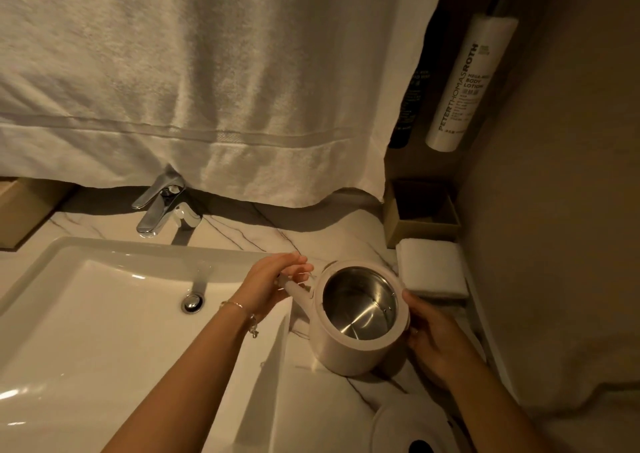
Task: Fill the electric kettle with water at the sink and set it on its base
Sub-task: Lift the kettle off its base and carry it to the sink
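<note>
A white electric kettle [346, 352] stands on the marble counter just right of the sink, lid off, its steel inside showing and dry. My left hand [273, 281] is closed on its handle, which points left toward the sink. My right hand [431, 338] cups the kettle's right side. The white sink [114, 314] fills the lower left, with a chrome drain plug [192, 303]. A chrome faucet [157, 207] stands behind it, and no water runs from it. A white round object with a dark spot [410, 428], perhaps the base or the lid, lies at the bottom edge.
A large white towel [207, 82] hangs over the back wall down to the faucet. A folded white cloth [431, 267] and an open brown box [420, 210] sit right of the kettle. A white lotion bottle [467, 82] hangs on the right wall.
</note>
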